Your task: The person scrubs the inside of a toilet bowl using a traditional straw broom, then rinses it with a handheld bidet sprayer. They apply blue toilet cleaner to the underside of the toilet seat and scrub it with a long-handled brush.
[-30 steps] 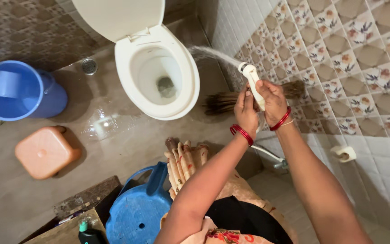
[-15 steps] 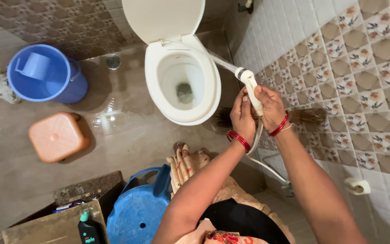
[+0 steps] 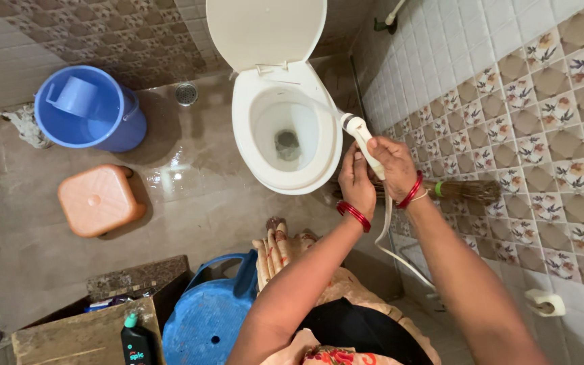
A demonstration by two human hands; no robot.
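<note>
Both my hands hold a white hand-held spray nozzle (image 3: 361, 138) just right of the white toilet bowl (image 3: 285, 138). My right hand (image 3: 393, 165) grips its handle from the right, and my left hand (image 3: 355, 179) closes on it from the left. A thin jet of water runs from the nozzle toward the bowl's rim. The nozzle's white hose (image 3: 390, 233) loops down beside my right forearm. The toilet lid (image 3: 266, 30) stands raised. Red bangles sit on both wrists.
A twig broom (image 3: 461, 189) lies along the patterned tile wall behind my hands. A blue bucket (image 3: 89, 111) holding a mug, an orange stool (image 3: 99, 199), a floor drain (image 3: 186, 94), a blue tub (image 3: 204, 318), a dark bottle (image 3: 133, 341) and a wall tap (image 3: 545, 304) surround me.
The nozzle and both hands have swung left from the wall side toward the toilet bowl. The water jet now lands on the bowl's rim rather than beside it. The view has shifted right.
</note>
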